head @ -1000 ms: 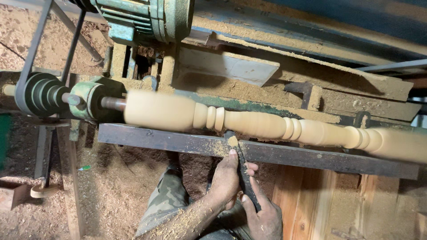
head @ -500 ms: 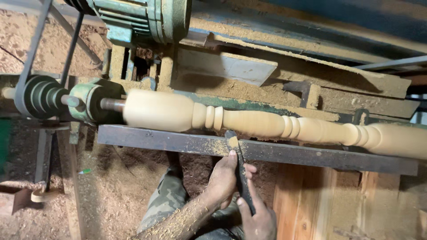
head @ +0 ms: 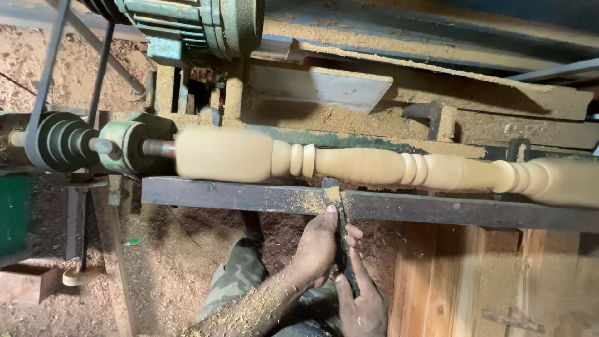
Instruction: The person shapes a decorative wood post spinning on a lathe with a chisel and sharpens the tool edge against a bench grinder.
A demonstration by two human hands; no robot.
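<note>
A pale wooden spindle [head: 374, 165] with turned beads and a square left end is mounted across the lathe; its left end looks blurred. Both hands grip one dark metal chisel [head: 340, 234]. Its tip lies on the flat steel tool rest [head: 437, 211], just under the spindle's long middle section. My left hand [head: 318, 246], dusted with sawdust, holds the chisel close behind the rest. My right hand [head: 362, 302] holds the chisel's lower end near the bottom edge of the view.
A green motor [head: 187, 25] sits above, with a dark belt running down to a stepped pulley [head: 59, 142] and green headstock [head: 128, 146] at the left. Sawdust covers the lathe bed and floor. Red-brown wooden boards [head: 449, 281] stand at the lower right. My camouflage trouser leg [head: 234, 281] is below.
The chisel and both hands stay at the same spot on the tool rest under the spindle. The view has shifted slightly.
</note>
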